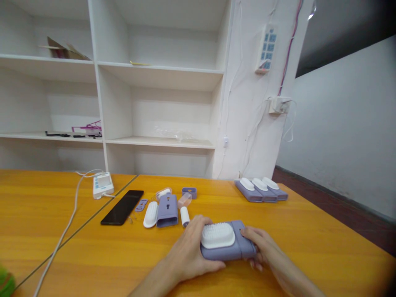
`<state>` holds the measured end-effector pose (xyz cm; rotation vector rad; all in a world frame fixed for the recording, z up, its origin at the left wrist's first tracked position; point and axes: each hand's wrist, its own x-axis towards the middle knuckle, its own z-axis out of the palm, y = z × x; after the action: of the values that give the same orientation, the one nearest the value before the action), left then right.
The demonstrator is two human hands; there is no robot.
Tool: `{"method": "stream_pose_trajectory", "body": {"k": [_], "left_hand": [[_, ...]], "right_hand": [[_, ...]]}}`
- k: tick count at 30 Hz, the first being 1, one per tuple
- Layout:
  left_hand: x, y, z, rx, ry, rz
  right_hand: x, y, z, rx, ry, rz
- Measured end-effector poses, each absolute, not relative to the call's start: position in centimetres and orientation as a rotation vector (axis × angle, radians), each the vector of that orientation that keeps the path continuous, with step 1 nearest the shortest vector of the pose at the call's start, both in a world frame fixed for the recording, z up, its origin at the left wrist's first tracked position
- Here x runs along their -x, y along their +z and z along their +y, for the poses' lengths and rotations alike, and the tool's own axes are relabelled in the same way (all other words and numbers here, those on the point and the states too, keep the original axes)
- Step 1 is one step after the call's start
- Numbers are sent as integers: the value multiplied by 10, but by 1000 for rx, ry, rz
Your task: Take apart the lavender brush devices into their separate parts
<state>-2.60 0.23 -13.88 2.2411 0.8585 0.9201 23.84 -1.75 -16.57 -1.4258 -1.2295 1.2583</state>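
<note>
A lavender oblong device with a white bristled brush pad [218,235] on top lies on the orange wooden table [309,239], held at both ends. My left hand [188,253] wraps round its left end, thumb under the front edge. My right hand [258,243] grips its right end with curled fingers. Just behind lie loose parts: an open lavender body [167,210], a white oval brush pad [151,214], a small white roller [185,215], a clear cap [185,200], a small lavender box [189,192] and a flat lavender strip [141,204].
Three more lavender devices with white pads [261,189] sit in a row at the back right. A black phone [122,207] lies at left, near a white power strip [103,184] and its cable [66,231]. White shelves [161,76] stand behind the table.
</note>
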Motion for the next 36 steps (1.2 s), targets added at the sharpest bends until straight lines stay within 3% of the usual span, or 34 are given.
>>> {"method": "stream_pose_trajectory", "body": {"k": [19,36], "left_hand": [[33,-139,8,-2314,889,874],[40,-131,4,-2252,907,1004]], "right_hand": [[-278,-150,-16,1671,834,-1136],[-278,-147,-20,1744,600,-1385]]}}
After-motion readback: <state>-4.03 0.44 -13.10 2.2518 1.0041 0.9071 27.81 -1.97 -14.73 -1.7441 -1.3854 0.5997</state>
